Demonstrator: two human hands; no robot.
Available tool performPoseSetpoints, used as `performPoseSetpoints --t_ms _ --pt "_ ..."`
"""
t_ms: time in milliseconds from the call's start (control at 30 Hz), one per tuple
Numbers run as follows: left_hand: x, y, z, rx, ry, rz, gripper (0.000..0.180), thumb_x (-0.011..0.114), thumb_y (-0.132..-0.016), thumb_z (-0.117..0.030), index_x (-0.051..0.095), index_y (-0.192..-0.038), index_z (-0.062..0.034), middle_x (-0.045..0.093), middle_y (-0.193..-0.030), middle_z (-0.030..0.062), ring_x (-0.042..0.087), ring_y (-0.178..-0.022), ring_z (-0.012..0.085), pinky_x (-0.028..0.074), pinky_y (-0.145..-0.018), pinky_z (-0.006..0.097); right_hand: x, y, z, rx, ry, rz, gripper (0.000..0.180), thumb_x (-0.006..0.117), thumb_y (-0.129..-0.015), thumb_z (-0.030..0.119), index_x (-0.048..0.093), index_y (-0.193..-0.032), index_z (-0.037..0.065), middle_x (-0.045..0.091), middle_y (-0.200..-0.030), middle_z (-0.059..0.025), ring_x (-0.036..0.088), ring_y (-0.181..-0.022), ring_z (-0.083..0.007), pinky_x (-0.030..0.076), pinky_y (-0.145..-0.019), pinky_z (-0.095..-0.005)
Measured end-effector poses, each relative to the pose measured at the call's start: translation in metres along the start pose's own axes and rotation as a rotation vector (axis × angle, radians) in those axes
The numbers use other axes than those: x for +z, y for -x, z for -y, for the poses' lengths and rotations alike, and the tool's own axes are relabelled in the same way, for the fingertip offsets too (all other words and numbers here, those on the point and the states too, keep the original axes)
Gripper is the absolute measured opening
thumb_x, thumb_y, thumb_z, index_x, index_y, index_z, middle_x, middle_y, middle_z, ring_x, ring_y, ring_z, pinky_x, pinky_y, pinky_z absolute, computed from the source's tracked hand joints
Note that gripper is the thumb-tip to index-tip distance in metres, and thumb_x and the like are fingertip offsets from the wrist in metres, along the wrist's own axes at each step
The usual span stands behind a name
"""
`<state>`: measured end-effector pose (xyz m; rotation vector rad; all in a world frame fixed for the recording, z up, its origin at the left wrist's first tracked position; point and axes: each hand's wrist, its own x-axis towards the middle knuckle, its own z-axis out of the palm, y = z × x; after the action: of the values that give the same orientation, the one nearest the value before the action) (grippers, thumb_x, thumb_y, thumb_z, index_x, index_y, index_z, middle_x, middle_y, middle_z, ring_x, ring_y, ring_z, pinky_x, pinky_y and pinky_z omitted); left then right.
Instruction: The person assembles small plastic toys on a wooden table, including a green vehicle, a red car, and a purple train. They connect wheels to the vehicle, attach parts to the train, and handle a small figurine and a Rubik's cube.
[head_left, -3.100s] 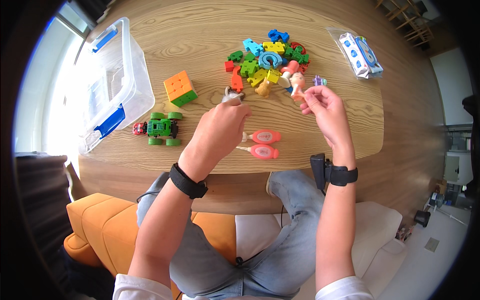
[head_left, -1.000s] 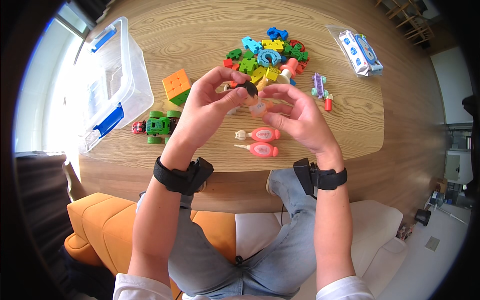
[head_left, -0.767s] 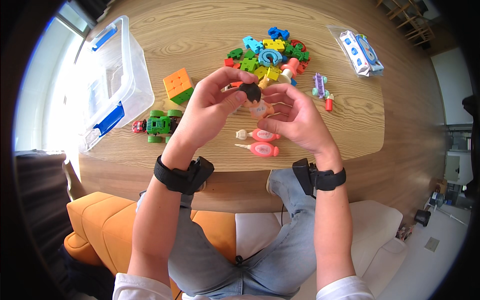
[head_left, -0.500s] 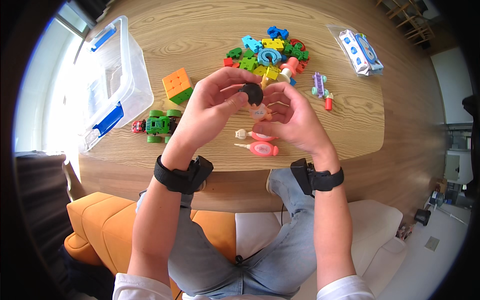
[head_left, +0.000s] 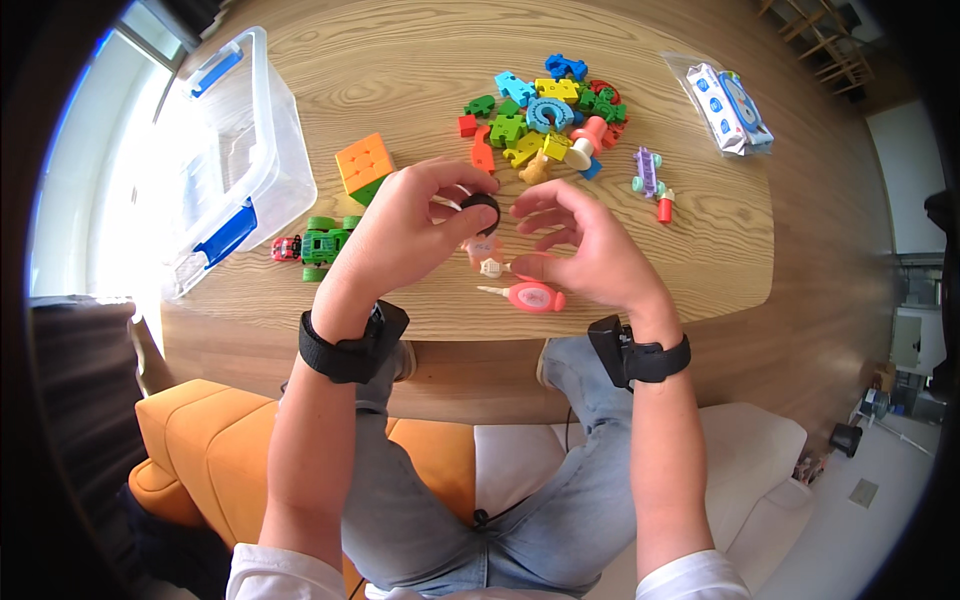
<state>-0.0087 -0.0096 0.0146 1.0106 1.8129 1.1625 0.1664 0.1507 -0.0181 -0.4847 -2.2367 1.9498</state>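
My left hand (head_left: pixel 412 228) is closed on a small doll (head_left: pixel 482 214), thumb and fingers pinching its black-haired head. The doll's pale body hangs below, over the table. My right hand (head_left: pixel 595 248) is just to the right, fingers curved and apart, with nothing between them. Under the hands lies a pink oval toy (head_left: pixel 537 297) with a pale pointed tip. A second pink toy beside it is mostly hidden by my right hand; its cream-coloured end (head_left: pixel 491 268) shows below the doll.
Beyond my hands lies a pile of colourful puzzle blocks (head_left: pixel 506 130). Leftward are a puzzle cube (head_left: pixel 364 166), a green toy truck (head_left: pixel 322 246), a small red car (head_left: pixel 285 248) and a clear plastic box (head_left: pixel 292 150). Rightward are a purple-and-mint toy car (head_left: pixel 646 172) and a wipes pack (head_left: pixel 728 110).
My right hand has come off the doll and its fingers have opened. My left hand keeps the doll, now slightly lower and further left.
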Motion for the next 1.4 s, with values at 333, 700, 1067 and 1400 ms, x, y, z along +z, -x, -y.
performPoseSetpoints --t_ms 333,700,1067,1400 --pt "-0.011 0.007 0.008 -0.053 -0.252 0.036 0.041 0.072 -0.089 0.002 0.068 -0.130 0.0014 0.071 -0.119 0.0119 0.069 -0.115 0.0208 0.060 -0.097 0.035 -0.007 -0.004 -0.001 0.002 0.037 -0.056 0.042 0.088 -0.086 0.012 0.067 -0.122 0.004 0.071 -0.119 -0.0047 0.068 -0.108 -0.0170 0.058 -0.093 -0.0341" --pt "-0.009 0.010 0.016 -0.068 -0.272 0.143 0.051 0.073 -0.078 0.011 0.068 -0.127 -0.0026 0.067 -0.105 0.0108 0.069 -0.104 0.0237 0.058 -0.101 0.038 -0.010 -0.003 -0.003 -0.007 0.101 -0.067 0.037 0.087 -0.088 0.012 0.068 -0.118 0.004 0.072 -0.117 -0.0043 0.068 -0.107 -0.0165 0.058 -0.090 -0.0329" --pt "-0.006 0.009 0.021 -0.041 -0.320 0.164 0.052 0.075 -0.077 0.010 0.068 -0.127 -0.0042 0.069 -0.106 0.0107 0.070 -0.104 0.0245 0.057 -0.102 0.037 -0.011 -0.002 -0.001 -0.003 0.079 -0.072 0.036 0.087 -0.088 0.013 0.068 -0.117 0.003 0.072 -0.114 -0.0043 0.069 -0.106 -0.0162 0.058 -0.090 -0.0328" --pt "-0.007 0.008 0.017 -0.028 -0.388 0.158 0.047 0.084 -0.079 -0.007 0.071 -0.124 -0.0068 0.074 -0.109 0.0099 0.070 -0.109 0.0235 0.055 -0.097 0.037 -0.028 0.001 0.000 -0.009 0.070 -0.127 0.033 0.086 -0.089 0.013 0.067 -0.116 0.005 0.071 -0.118 -0.0036 0.068 -0.107 -0.0157 0.057 -0.092 -0.0313"
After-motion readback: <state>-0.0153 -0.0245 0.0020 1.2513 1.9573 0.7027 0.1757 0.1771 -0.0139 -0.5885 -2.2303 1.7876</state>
